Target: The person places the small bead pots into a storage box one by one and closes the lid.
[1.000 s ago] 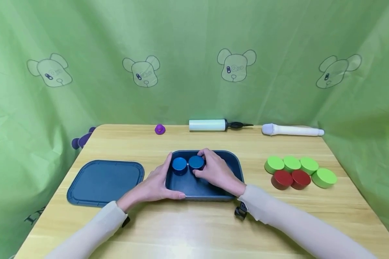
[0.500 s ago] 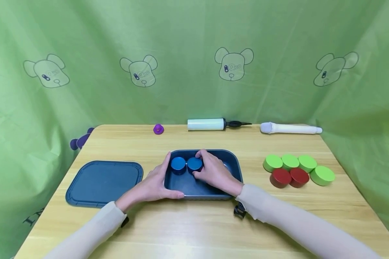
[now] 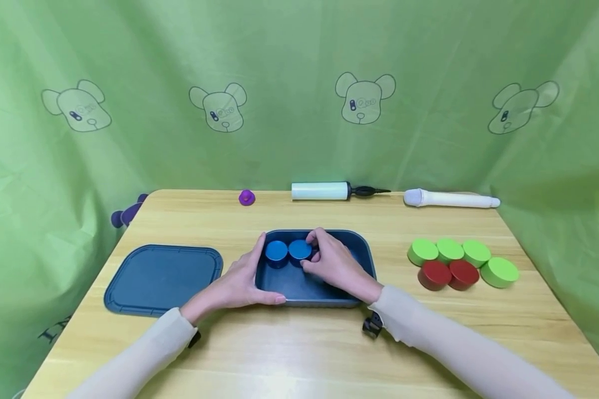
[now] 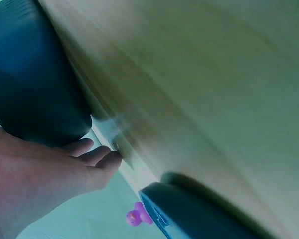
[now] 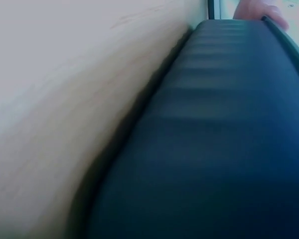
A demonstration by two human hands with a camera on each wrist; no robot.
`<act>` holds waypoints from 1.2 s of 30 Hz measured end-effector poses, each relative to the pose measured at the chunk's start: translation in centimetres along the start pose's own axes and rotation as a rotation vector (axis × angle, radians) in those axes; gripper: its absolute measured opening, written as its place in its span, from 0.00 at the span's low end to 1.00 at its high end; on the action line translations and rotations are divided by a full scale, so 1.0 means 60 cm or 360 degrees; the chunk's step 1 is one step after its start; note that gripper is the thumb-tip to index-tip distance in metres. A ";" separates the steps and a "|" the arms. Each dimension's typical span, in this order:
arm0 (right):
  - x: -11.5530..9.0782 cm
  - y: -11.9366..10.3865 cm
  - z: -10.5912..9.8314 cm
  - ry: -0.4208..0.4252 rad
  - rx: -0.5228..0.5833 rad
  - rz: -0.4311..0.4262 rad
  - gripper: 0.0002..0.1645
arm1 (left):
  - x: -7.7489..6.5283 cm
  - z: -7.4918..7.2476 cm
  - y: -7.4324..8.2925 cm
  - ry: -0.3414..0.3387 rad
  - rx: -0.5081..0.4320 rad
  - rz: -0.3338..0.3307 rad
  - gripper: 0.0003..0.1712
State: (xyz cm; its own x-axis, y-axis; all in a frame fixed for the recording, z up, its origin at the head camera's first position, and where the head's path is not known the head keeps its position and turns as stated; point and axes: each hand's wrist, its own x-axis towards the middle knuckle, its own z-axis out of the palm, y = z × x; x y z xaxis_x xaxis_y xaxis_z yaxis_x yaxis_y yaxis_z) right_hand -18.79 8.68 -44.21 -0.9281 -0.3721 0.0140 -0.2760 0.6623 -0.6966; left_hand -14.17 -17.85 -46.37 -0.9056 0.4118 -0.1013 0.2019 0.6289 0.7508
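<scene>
A dark blue rectangular container [image 3: 304,285] stands mid-table with two blue round blocks side by side in its back left part. My left hand [image 3: 234,285] spans the container's front left corner, fingers straight along the left wall and thumb along the front rim. Reaching inside, my right hand [image 3: 336,266] has thumb and index finger curled at the right edge of the right-hand blue round block [image 3: 300,249]. The other blue round block [image 3: 277,251] sits just left of it. In the right wrist view, the container's ribbed outer wall [image 5: 224,119] fills most of the picture and hides the right hand's fingers.
A flat dark blue lid [image 3: 162,280] lies at left. Several green round blocks [image 3: 499,271] and two red round blocks [image 3: 434,274] lie at right. Along the back edge are a small purple toy [image 3: 247,198], a hand pump [image 3: 319,191] and a white microphone-shaped thing [image 3: 451,199].
The right-hand blue block has moved slightly left, close against the other. My right fingers have shifted slightly right along its edge; the left hand keeps its place.
</scene>
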 end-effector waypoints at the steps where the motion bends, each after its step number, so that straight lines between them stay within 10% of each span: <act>1: -0.002 0.000 -0.002 0.0007 0.0000 0.0003 0.28 | 0.000 0.000 0.000 -0.0003 0.0002 0.0002 0.84; 36: -0.099 0.047 -0.131 0.0284 0.0179 -0.0079 0.19 | -0.002 -0.001 0.001 0.0005 -0.0021 0.0016 0.84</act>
State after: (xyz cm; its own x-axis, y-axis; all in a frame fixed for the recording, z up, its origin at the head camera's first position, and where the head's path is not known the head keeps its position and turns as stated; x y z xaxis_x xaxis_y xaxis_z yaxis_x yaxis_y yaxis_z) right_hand -16.01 17.87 -40.63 -0.9464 -0.2748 0.1698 -0.3019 0.5655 -0.7675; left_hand -14.04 -17.91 -46.29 -0.9047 0.4161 -0.0917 0.2062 0.6159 0.7604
